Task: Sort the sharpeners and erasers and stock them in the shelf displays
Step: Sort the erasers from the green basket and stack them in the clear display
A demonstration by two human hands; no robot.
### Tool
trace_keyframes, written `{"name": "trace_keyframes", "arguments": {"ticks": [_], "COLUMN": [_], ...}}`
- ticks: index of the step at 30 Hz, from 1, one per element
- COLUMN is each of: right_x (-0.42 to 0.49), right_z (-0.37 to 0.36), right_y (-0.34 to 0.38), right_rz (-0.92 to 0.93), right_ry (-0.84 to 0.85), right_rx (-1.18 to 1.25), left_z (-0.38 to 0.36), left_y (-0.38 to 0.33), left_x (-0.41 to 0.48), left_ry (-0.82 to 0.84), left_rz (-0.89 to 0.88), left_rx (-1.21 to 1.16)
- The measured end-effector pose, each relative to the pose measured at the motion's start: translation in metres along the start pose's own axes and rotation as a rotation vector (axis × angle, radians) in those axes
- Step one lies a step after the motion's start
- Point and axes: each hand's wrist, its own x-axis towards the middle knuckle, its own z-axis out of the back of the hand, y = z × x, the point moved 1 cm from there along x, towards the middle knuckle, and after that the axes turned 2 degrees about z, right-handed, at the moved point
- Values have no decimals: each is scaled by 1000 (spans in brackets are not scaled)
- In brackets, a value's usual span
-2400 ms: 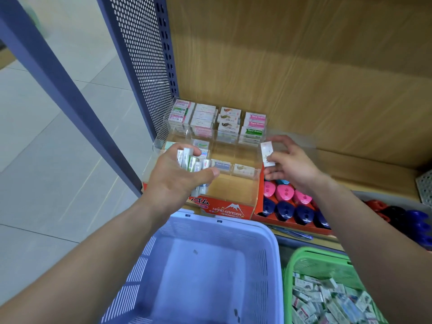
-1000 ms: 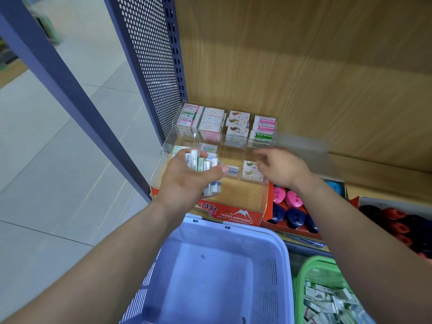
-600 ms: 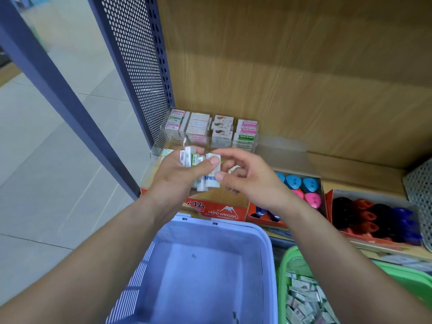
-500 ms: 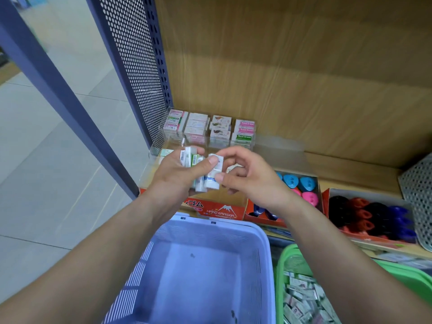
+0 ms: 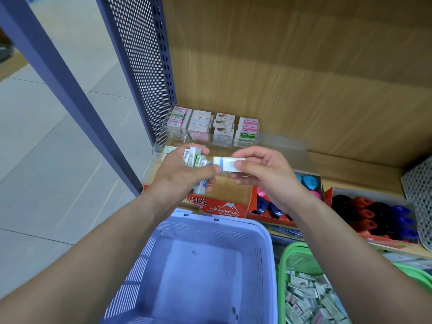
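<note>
My left hand (image 5: 181,174) grips a bunch of small wrapped erasers (image 5: 195,157) above the clear eraser display (image 5: 219,203) with its red "Hard Eraser" front. My right hand (image 5: 264,174) pinches one white and blue eraser (image 5: 228,163) at the edge of that bunch; my left thumb touches it too. Rows of boxed erasers (image 5: 212,125) fill the display's back tier. To the right, a red tray (image 5: 264,213) holds pink, blue and navy sharpeners (image 5: 308,182). A second tray (image 5: 371,197) holds black, red and blue sharpeners (image 5: 374,215).
An empty lilac basket (image 5: 205,265) sits directly below my hands. A green basket (image 5: 297,253) at the lower right holds several loose erasers (image 5: 308,298). A perforated blue side panel (image 5: 142,57) bounds the shelf on the left, a wooden back wall (image 5: 292,66) behind.
My right hand set an eraser in the display, came back to the bunch in my left hand and has drawn one white and blue eraser out to the right.
</note>
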Motion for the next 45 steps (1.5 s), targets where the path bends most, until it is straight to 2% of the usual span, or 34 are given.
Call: {"name": "trace_keyframes", "arguments": {"ticks": [5, 11, 15, 23, 27, 33, 45], "right_x": [2, 4, 3, 2, 9, 38, 129], "right_z": [-2, 6, 11, 9, 18, 31, -7], "right_y": [-2, -5, -6, -4, -9, -34, -49], "right_rz": [-56, 18, 66, -12, 5, -101, 10], "right_ry": [0, 3, -4, 37, -63, -138, -295], "right_rx": [66, 79, 11, -229, -420, -585, -548], "left_z": [0, -2, -5, -2, 12, 38, 51], "left_y": [0, -2, -2, 0, -2, 7, 4], "left_x": [2, 2, 2, 4, 2, 0, 12], "left_ry": [-35, -5, -27, -57, -90, -91, -201], "left_rz": [-50, -37, -38, -76, 9, 96, 58], "left_rx": [19, 20, 62, 189, 213, 320, 207]}}
